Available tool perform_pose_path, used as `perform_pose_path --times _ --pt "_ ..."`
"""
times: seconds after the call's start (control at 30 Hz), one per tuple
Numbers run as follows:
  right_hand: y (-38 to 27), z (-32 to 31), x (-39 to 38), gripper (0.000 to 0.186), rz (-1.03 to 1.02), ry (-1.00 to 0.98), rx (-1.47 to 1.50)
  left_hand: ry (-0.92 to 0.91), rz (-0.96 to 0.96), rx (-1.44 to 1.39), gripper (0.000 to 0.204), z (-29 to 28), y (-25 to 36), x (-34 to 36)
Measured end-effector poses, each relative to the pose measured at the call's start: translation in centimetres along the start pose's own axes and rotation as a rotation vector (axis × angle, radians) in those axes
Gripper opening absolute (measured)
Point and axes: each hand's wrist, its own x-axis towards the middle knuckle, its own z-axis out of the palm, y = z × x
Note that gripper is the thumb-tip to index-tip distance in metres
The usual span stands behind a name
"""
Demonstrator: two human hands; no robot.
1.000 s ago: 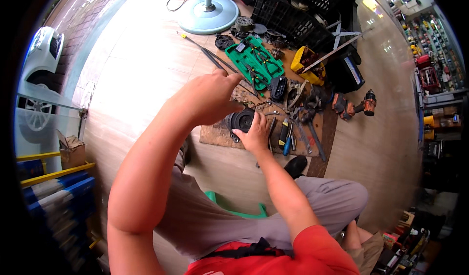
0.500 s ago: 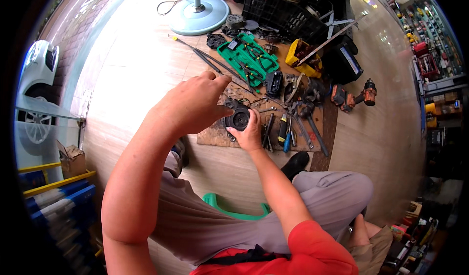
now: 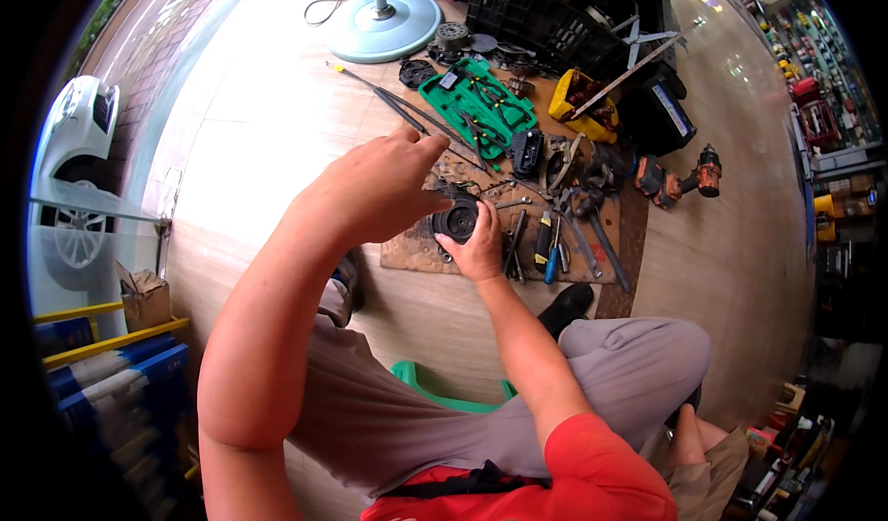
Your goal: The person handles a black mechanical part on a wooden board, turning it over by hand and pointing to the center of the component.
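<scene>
Closest, along the lower edge, are a red shirt [image 3: 601, 465] and grey trousers [image 3: 398, 419], with part of a green stool [image 3: 439, 399] showing between the legs. A black shoe [image 3: 566, 310] is right of centre.

Both forearms reach up to the middle of the frame. The right hand [image 3: 478, 251] is partly closed around a black disc [image 3: 459, 224], just right of centre: its thumb lies along the lower left of the rim and its fingers curl over the right side, so it has the disc in its grasp. The left hand [image 3: 381, 188] is spread, back uppermost, left of and above the disc. Its forefinger points up and right, well away from the thumb, with a bare gap between them. The thumb tip overlaps the disc's upper left edge; I cannot tell whether it touches. The other fingers are mostly hidden.

The disc is over a brown board [image 3: 407, 253]. To its right are a knife [image 3: 543, 243] and a blue-handled screwdriver [image 3: 551, 266].

Farther up lie an open green case [image 3: 441, 106] of tools and a yellow box [image 3: 597, 132], with a drill [image 3: 666, 186] at the right.

Beyond, at the top, are a pale blue round base [image 3: 398, 35] and a black crate [image 3: 536, 26]. A white car [image 3: 79, 132] is at far left.
</scene>
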Motion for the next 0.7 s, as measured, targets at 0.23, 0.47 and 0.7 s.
perform_pose_path --times 0.23,0.47,0.7 --pt "-0.2 -0.4 0.2 0.103 0.026 -0.062 -0.033 -0.012 -0.019 0.007 0.061 -0.1 -0.5 -0.3" --pt "-0.5 -0.8 0.6 0.102 0.057 -0.111 -0.068 0.032 0.04 0.03 0.061 0.5 -0.9 -0.4" --pt "-0.6 -0.6 0.4 0.101 0.037 -0.073 -0.087 0.011 0.052 0.045 0.059 0.6 -0.3 0.1"
